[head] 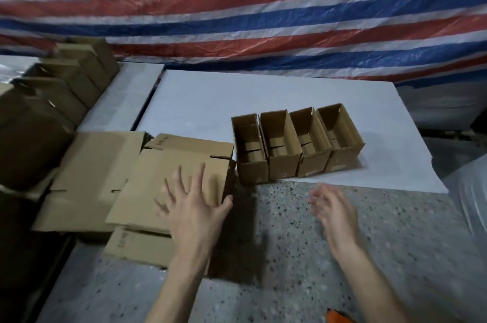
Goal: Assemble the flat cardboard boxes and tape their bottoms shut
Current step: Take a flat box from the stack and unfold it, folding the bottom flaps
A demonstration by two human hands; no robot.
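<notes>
A stack of flat brown cardboard boxes point(174, 177) lies on the speckled floor at centre left. My left hand point(195, 206) rests spread on the top flat box, thumb at its right edge, fingers apart. My right hand point(334, 212) hovers open over the floor to the right, holding nothing and slightly blurred. Several assembled open-topped boxes point(295, 143) stand in a row on the near edge of a white board point(237, 96). No tape is in view.
More flat cardboard point(89, 177) lies to the left. A row of assembled boxes point(66, 85) runs along the far left. A red, white and blue striped tarp point(263, 11) hangs behind. An orange object point(337, 317) shows at the bottom edge.
</notes>
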